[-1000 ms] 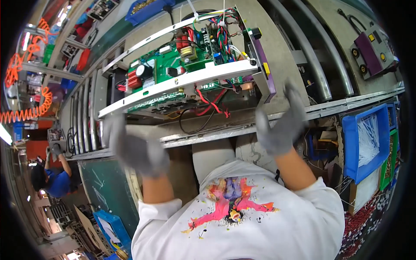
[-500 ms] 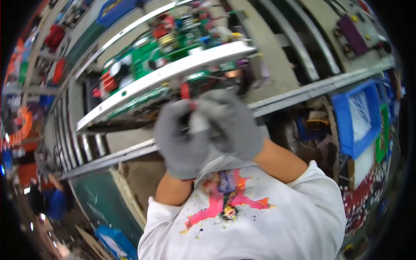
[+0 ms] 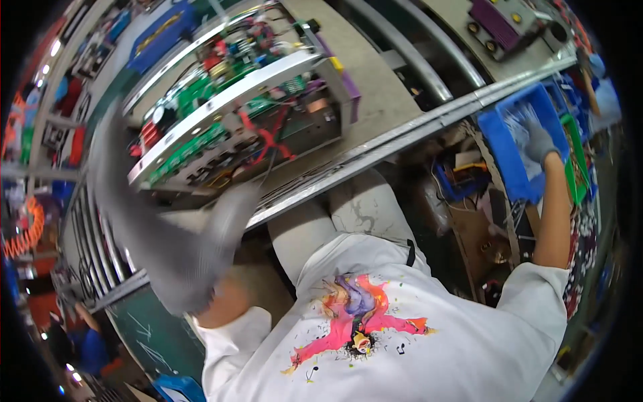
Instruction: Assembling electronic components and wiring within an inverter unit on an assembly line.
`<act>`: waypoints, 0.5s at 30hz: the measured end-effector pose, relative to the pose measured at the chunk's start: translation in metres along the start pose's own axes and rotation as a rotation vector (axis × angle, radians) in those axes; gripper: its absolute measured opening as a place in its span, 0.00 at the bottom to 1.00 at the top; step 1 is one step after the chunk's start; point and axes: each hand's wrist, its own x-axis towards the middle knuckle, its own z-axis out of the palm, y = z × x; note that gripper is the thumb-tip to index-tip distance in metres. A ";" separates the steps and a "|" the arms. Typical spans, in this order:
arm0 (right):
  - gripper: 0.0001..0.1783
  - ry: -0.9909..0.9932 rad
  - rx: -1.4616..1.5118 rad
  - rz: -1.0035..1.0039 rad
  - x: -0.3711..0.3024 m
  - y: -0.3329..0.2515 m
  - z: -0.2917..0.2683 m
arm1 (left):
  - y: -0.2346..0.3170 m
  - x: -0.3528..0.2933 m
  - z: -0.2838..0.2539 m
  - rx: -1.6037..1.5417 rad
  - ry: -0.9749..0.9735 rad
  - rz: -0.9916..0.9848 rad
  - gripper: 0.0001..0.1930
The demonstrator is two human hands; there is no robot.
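Observation:
My left hand (image 3: 177, 248), in a grey glove and blurred by motion, is spread with thumb and fingers wide apart and nothing visible between them. It is in front of the left end of a metal chassis (image 3: 221, 94) fitted with green circuit boards and many components. Red wires (image 3: 268, 142) cross on the chassis's near side. Far to the right, my gloved right hand (image 3: 538, 142) reaches into a blue bin (image 3: 493, 137) among thin white strips (image 3: 516, 124). Its fingertips are lost among the strips, so I cannot see whether it grips any.
The chassis stands on a workbench with a metal edge rail (image 3: 375, 151). Rollers (image 3: 100, 241) lie at the left, and metal bars (image 3: 429, 50) run behind. A purple-sided unit (image 3: 499, 30) sits at the back right. A green bin (image 3: 576, 161) adjoins the blue one. Another person (image 3: 603, 94) is at the far right.
My hands were together in front of the chassis by a red wire and have parted. The left swung out leftward; the right moved far right into the blue bin. The view has shifted slightly.

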 end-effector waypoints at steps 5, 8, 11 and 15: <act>0.14 -0.132 0.053 0.232 0.027 -0.030 -0.011 | -0.010 0.011 0.030 0.056 -0.355 -0.044 0.41; 0.11 -0.007 0.121 0.235 0.027 -0.015 -0.001 | -0.023 0.009 0.034 0.035 -0.300 -0.088 0.35; 0.10 0.022 0.103 0.289 0.026 -0.003 0.000 | -0.020 0.018 0.035 -0.097 -0.325 -0.085 0.28; 0.12 0.256 0.051 0.337 0.029 0.033 -0.028 | -0.021 -0.009 0.040 -0.162 0.343 -0.001 0.19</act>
